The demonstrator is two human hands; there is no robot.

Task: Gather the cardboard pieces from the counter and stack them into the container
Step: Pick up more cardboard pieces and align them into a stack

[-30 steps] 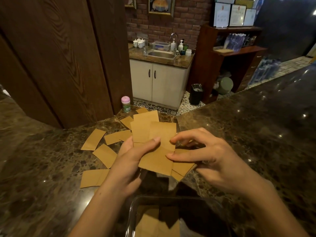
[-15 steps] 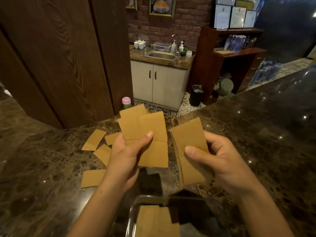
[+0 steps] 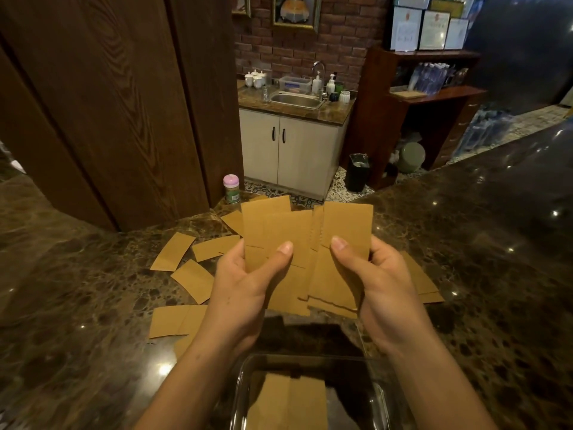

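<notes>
Cardboard pieces [image 3: 173, 252] lay loose on the dark marble tabletop [image 3: 77, 274] at far left. They were flat, plain brown rectangles, some with a fold line or short slit, long axes at mixed angles. Small jar [image 3: 231, 189] with a pink lid stood behind them at the tabletop edge; its green label was too small to read.

Left hand [image 3: 245, 287] gripped a fanned bunch [image 3: 279, 231], thumb curled across the front, fingers behind. Bunch stood upright, long axes running up the view, tops slightly splayed.

Clear glass container [image 3: 245, 383] sat below both hands, nearest the person. Two stacked pieces [image 3: 291, 405] lay flat inside, side by side, long axes pointing away from the person.

Right hand [image 3: 381, 283] gripped a tighter stack [image 3: 341, 262] the same way, thumb on front, its edge touching the left bunch. It was upright too, ragged bottom edges showing. Spare pieces [image 3: 424, 283] lay flat on the tabletop just past that hand, partly hidden. Framed sheets [image 3: 434, 26] on the back shelf carried writing, unreadable.
</notes>
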